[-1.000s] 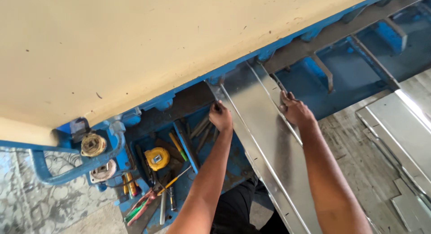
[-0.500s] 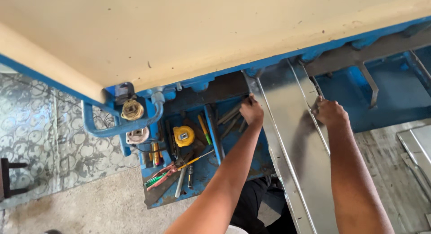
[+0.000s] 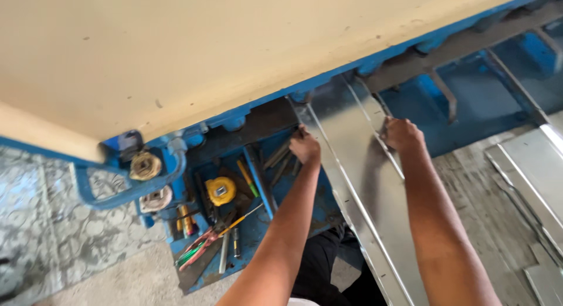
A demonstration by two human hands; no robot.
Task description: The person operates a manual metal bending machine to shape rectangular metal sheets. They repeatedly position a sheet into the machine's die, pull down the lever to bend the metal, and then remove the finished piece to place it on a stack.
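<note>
head view | left hand (image 3: 306,146) clamped on near edge of metal sheet (image 3: 352,165), right hand (image 3: 402,134) clamped on far edge | both grips unmoved since a moment ago, sheet still fed under blue machine (image 3: 234,119) | tape measure (image 3: 220,190) left of grips

We record one long sheet-metal panel (image 3: 352,159), bright grey and reflective, with a raised folded rib along its length near the right side. It lies flat and runs diagonally from the lower right up to the blue machine's jaw, its upper end tucked under the dark clamping bar. The left edge carries a narrow upturned lip. The left hand (image 3: 306,146) rests on the panel's upper left corner; the right hand (image 3: 402,133) presses on the rib near the top. The surface shows dull smudges amid the shine.
</note>
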